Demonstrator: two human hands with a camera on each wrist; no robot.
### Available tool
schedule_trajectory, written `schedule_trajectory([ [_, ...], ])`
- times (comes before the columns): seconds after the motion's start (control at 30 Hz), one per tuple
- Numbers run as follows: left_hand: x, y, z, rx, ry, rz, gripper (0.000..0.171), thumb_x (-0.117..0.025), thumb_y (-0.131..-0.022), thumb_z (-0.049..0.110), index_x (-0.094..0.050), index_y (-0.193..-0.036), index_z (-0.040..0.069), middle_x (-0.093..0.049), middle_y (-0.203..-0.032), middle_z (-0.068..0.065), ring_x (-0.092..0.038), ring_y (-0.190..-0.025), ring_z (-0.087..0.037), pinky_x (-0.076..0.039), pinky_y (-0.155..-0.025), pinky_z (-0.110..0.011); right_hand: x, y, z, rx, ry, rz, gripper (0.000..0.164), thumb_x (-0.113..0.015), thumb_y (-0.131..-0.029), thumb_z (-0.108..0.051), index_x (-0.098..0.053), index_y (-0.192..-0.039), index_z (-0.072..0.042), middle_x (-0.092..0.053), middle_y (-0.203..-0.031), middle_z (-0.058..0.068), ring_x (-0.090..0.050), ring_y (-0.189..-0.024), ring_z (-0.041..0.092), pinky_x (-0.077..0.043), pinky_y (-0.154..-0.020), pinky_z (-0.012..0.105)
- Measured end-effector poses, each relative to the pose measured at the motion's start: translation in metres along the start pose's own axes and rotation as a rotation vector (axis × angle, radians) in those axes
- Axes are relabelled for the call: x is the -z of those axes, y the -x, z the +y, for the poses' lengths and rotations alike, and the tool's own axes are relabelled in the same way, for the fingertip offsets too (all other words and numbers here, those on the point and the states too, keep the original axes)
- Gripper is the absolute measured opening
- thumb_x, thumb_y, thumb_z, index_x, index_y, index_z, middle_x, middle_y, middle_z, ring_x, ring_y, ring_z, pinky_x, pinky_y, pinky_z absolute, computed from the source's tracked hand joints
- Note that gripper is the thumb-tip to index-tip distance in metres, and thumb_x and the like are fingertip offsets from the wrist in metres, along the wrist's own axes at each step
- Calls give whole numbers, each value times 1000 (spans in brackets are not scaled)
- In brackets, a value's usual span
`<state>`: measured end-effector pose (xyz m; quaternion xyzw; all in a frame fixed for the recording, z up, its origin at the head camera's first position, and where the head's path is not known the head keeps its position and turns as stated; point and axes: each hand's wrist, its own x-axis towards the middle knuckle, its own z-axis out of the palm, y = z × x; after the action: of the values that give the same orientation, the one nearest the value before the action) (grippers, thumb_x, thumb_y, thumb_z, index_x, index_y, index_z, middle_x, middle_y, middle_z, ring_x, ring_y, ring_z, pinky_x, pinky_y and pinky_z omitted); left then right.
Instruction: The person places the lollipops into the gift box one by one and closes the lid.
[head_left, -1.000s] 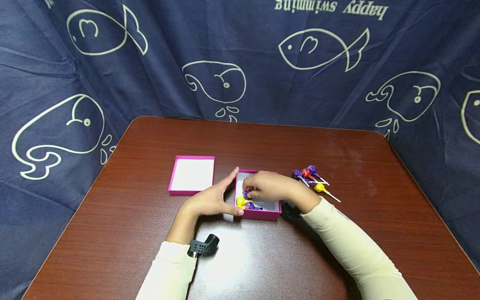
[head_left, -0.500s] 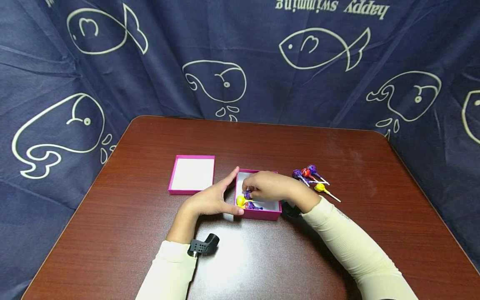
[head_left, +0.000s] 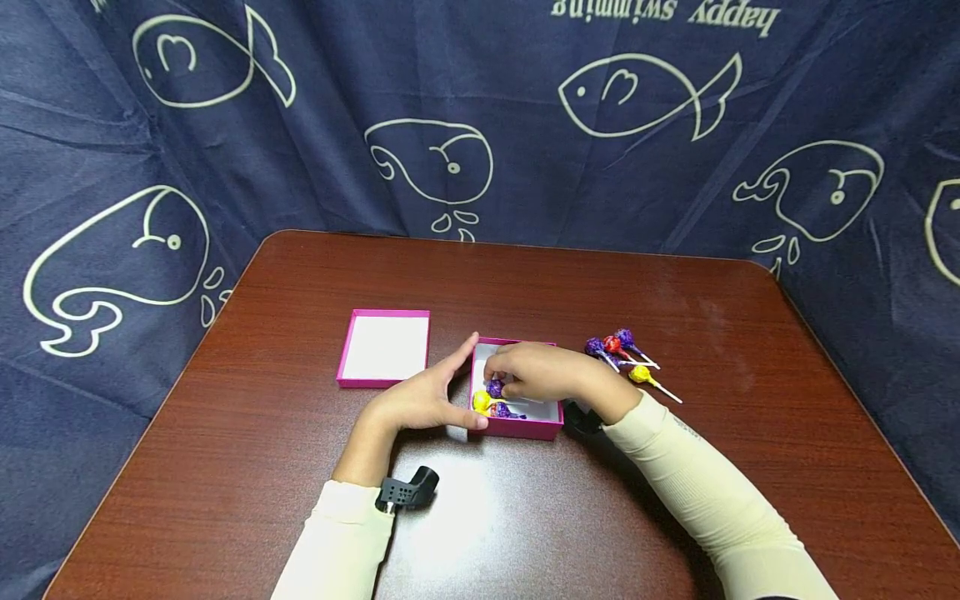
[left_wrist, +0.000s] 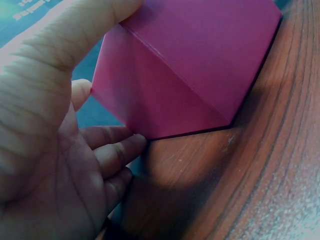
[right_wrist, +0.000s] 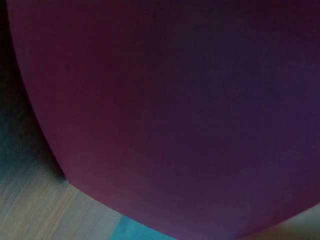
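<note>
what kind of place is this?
Probably an indoor tabletop recording setup, judging by the dark blue whale-and-fish cloth hung behind the brown table, plus a black wrist-worn device that looks like a camera.

left forearm (head_left: 341, 533) slants from seven o'clock, left hand (head_left: 422, 402) spread, fingers toward one; right forearm (head_left: 705, 483) slants from four, right hand (head_left: 536, 372) toward nine, fingers bent.

My head cam faces 12 o'clock, angled down; L wrist cam (head_left: 405, 493), close at 7, & R cam (head_left: 582, 418), closer at 4, share pink box (head_left: 517, 428).
</note>
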<state>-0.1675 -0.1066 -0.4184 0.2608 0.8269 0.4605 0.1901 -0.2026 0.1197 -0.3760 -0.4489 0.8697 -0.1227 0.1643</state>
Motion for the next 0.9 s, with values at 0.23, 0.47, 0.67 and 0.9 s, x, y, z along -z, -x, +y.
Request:
schedule_trajectory([
  [0.23, 0, 0, 1, 10, 0, -4, 120, -87, -76, 36, -5, -161, 20, -13, -164, -1, -17, -147, -13, -17, -119, -39, -1, 0, 1, -8, -9, -5, 19, -70, -89, -5, -68, -107, -13, -62, -95, -4, -52, -82, 12, -47, -76, 30],
  [0.47, 0, 0, 1, 16, -6, -4, 120, -87, -76, 37, -5, -161, 21, -13, -164, -1, -18, -147, -13, -17, -119, -39, 0, 1, 0, 11, 7, 8, 20, -68, -90, -5, -68, -110, -11, -62, -98, -2, -53, -84, 13, -48, -78, 31],
  [0.67, 0, 0, 1, 12, -2, -4, 119, -87, -76, 37, -5, -161, 21, -14, -164, -1, -18, -147, -13, -17, -119, -39, 3, 3, -2, 11, 6, 32, 21, -67, -91, -5, -68, -112, -8, -65, -103, 2, -57, -89, 17, -50, -83, 35],
  [0.9, 0, 1, 0, 10, -7, 2, 120, -87, -76, 38, -5, -161, 21, -13, -164, 0, -18, -147, -13, -17, -119, -40, 8, 11, -1, 55, -44, 111, 22, -67, -91, -3, -68, -113, -3, -67, -106, 7, -61, -92, 18, -51, -87, 38],
])
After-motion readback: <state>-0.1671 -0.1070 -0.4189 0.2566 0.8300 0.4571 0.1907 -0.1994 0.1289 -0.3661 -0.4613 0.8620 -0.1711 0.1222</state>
